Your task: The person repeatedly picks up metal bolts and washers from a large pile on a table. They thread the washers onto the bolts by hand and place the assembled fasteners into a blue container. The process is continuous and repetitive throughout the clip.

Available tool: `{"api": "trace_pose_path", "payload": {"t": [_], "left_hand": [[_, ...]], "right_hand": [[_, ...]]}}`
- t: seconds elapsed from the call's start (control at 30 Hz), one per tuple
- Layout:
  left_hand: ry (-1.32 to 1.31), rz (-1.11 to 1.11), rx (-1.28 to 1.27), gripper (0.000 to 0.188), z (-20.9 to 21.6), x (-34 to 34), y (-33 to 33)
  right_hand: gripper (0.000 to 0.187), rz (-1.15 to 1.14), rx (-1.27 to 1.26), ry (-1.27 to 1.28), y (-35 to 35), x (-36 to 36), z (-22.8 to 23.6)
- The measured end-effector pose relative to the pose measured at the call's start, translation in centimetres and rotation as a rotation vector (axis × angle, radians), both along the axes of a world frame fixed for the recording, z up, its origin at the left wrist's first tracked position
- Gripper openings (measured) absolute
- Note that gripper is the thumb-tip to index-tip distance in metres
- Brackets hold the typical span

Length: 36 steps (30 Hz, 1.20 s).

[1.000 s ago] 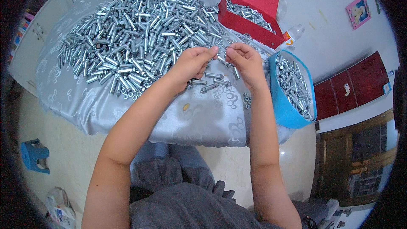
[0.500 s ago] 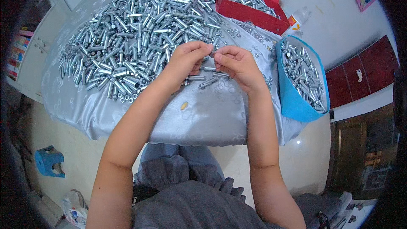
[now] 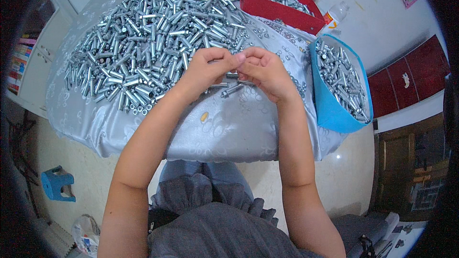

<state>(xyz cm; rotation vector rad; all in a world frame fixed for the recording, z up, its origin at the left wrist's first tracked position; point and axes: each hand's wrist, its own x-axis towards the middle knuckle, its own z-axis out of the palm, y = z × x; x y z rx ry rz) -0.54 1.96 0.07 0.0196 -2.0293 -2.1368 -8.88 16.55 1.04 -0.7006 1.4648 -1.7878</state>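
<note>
I have the left hand (image 3: 206, 70) and right hand (image 3: 268, 74) together at the fingertips, but I cannot tell whether either grips anything. Metal bolts (image 3: 158, 43) lie heaped on the table (image 3: 234, 136), mostly beyond and leftward.

Cloth-covered silvery table (image 3: 229, 138), broad heap of metal bolts (image 3: 143, 43), small nuts (image 3: 145, 112), open red box (image 3: 287, 17), blue bin (image 3: 337, 120)

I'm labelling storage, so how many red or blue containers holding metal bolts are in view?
2: an open red box at the upper right, and a blue bin below it, to the right of the right hand. Others could be hidden.
</note>
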Motion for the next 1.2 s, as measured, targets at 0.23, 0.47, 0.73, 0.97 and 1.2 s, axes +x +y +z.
{"api": "trace_pose_path", "payload": {"t": [0.23, 0.47, 0.73, 0.97, 1.2], "left_hand": [[-0.171, -0.139, 0.468, 0.019, -0.1, -0.4, -0.5], [-0.125, -0.084, 0.476, 0.014, -0.2, -0.5, -0.4], [-0.101, -0.041, 0.441, 0.012, -0.4, -0.5, -0.3], [-0.123, -0.095, 0.502, 0.015, -0.7, -0.7, -0.6], [-0.17, -0.148, 0.674, 0.019, -0.8, -0.8, -0.8]], "right_hand": [[0.013, -0.077, -0.076, 0.048, -0.5, 0.1, -0.1], [0.013, -0.107, -0.095, 0.079, -0.7, 0.4, -0.2], [0.013, -0.118, -0.084, 0.094, -1.2, 0.4, -0.7], [0.014, -0.175, -0.071, 0.124, -1.4, 0.5, -0.8], [0.012, -0.404, -0.05, 0.475, -2.2, 1.0, -1.4]]}}
